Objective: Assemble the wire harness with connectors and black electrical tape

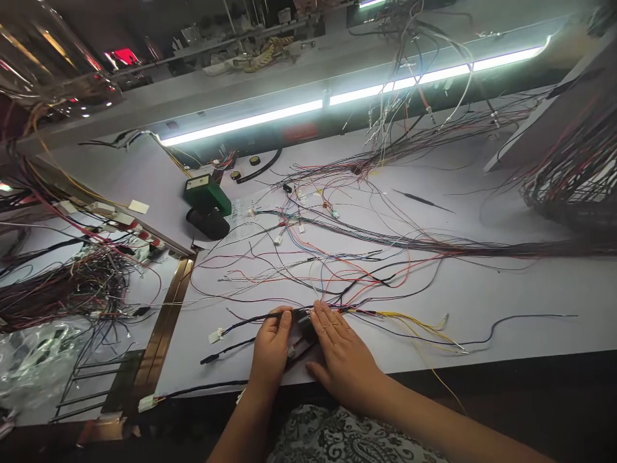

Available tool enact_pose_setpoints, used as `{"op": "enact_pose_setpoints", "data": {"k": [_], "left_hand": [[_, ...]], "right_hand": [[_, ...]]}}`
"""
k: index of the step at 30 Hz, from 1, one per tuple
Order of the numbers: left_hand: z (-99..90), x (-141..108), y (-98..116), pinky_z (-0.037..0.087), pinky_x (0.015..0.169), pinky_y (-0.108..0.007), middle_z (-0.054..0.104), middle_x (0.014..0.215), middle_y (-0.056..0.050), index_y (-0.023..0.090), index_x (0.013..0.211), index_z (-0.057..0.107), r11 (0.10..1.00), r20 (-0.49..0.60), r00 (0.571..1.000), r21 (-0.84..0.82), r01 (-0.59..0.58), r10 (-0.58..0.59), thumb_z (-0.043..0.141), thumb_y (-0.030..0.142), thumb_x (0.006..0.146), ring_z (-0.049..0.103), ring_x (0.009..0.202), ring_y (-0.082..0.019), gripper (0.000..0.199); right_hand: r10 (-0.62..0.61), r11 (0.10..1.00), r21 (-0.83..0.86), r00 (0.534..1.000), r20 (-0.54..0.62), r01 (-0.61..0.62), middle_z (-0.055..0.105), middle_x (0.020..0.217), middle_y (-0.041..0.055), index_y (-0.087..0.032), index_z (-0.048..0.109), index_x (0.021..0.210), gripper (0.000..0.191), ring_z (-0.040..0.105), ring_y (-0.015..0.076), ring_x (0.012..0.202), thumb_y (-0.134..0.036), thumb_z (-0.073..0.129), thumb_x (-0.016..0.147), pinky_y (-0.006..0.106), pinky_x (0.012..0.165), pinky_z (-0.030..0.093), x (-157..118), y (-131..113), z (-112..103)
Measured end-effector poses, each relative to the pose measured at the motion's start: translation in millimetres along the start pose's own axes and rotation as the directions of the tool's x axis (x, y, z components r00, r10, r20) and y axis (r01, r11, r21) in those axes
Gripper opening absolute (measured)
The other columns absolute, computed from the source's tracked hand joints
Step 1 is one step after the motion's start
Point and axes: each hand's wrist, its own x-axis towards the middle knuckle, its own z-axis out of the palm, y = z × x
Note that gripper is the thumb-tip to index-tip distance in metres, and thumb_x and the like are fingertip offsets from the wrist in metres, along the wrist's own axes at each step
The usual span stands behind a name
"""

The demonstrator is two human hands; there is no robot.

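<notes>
A wire harness with many thin coloured wires lies across the white table. At the table's front edge my left hand pinches a black wrapped branch of it between thumb and fingers. My right hand lies beside it, palm down with fingers stretched, over the harness and against a black piece between the hands. A white connector ends the held branch on the left. Yellow wires and a blue wire run out to the right.
A green and black device stands at the back left. Black tweezers lie at the back right. Wire bundles hang at the right and lie at the far left, near a clear plastic bag. A metal strip edges the table.
</notes>
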Motion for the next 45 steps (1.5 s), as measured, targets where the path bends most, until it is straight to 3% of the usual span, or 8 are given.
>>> {"op": "enact_pose_setpoints", "data": {"k": [5,16,26,33,36,39,42,45], "left_hand": [[1.2,-2,3,0.05,0.087,-0.033,0.071,0.098,-0.006,0.019,0.111,0.064,0.991,0.04,0.993,-0.07,0.111,-0.108,0.067,0.045,0.078,0.066,0.092,-0.02,0.042],[0.2,1,-1,0.05,0.09,-0.037,0.072,0.103,-0.009,0.017,0.104,0.067,0.993,0.024,0.995,-0.069,0.098,-0.096,0.068,0.046,0.077,0.065,0.101,-0.024,0.04],[-0.4,-5,3,0.049,0.087,-0.033,0.071,0.101,-0.008,0.018,0.101,0.068,0.999,0.044,0.998,-0.024,0.047,-0.046,0.066,0.043,0.08,0.065,0.094,-0.02,0.034],[1.6,-3,5,0.048,0.087,-0.033,0.071,0.098,-0.006,0.019,0.1,0.067,1.0,0.069,0.997,-0.007,0.029,-0.028,0.065,0.041,0.081,0.065,0.092,-0.02,0.03],[3.1,-3,18,0.047,0.088,-0.032,0.071,0.094,-0.006,0.018,0.094,0.069,0.999,0.061,0.998,0.029,-0.015,0.014,0.065,0.042,0.08,0.064,0.091,-0.02,0.028],[6.9,-2,37,0.046,0.089,-0.03,0.071,0.093,-0.006,0.018,0.089,0.071,0.994,0.074,0.993,0.049,-0.094,0.09,0.064,0.041,0.081,0.063,0.093,-0.021,0.025],[11.8,1,52,0.048,0.082,-0.03,0.071,0.09,-0.006,0.019,0.088,0.07,0.995,0.088,0.991,-0.005,-0.103,0.103,0.066,0.041,0.079,0.064,0.088,-0.02,0.024],[15.3,3,59,0.048,0.077,-0.03,0.071,0.086,-0.005,0.018,0.09,0.069,0.995,0.129,0.987,-0.044,-0.089,0.094,0.065,0.041,0.08,0.064,0.081,-0.019,0.025]], "right_hand": [[-0.013,1.0,-0.006,0.999,-0.04,0.012,0.005,0.157,0.0112,-0.01,0.016,0.151,0.084,0.003,0.0248,0.144,-0.029,0.058,0.08,0.045,0.117,0.021,-1,0,1],[0.004,1.0,-0.031,1.0,-0.03,-0.004,0.01,0.156,0.0134,-0.008,0.016,0.15,0.082,0.008,0.0262,0.144,-0.037,0.055,0.085,0.05,0.118,0.008,-4,3,-4],[0.019,0.998,-0.059,0.998,-0.067,-0.023,0.005,0.156,0.0123,-0.009,0.014,0.151,0.085,0.003,0.0261,0.144,-0.039,0.056,0.083,0.048,0.117,0.011,-4,6,3],[-0.004,0.999,-0.037,0.998,-0.061,0.002,0.015,0.154,0.0157,-0.005,0.028,0.147,0.075,0.014,0.0285,0.143,-0.036,0.055,0.083,0.052,0.115,0.018,-4,6,-2],[-0.08,0.996,0.012,0.982,-0.173,0.083,0.035,0.149,0.0132,-0.013,0.039,0.142,0.056,0.03,0.0249,0.138,-0.016,0.045,0.087,0.052,0.112,0.026,1,20,-12],[-0.221,0.958,0.109,0.921,-0.32,0.267,0.052,0.138,0.0072,-0.026,0.047,0.136,0.049,0.045,0.0197,0.129,-0.009,0.038,0.091,0.047,0.106,0.038,19,40,-27],[-0.356,0.872,0.24,0.89,-0.284,0.426,0.049,0.141,0.003,-0.035,0.052,0.131,0.046,0.051,0.0196,0.123,-0.014,0.04,0.092,0.042,0.099,0.045,42,50,-44],[-0.409,0.792,0.4,0.887,-0.213,0.462,0.051,0.137,0.0016,-0.035,0.056,0.125,0.041,0.057,0.0186,0.114,-0.017,0.041,0.091,0.037,0.093,0.05,57,51,-56]]}}
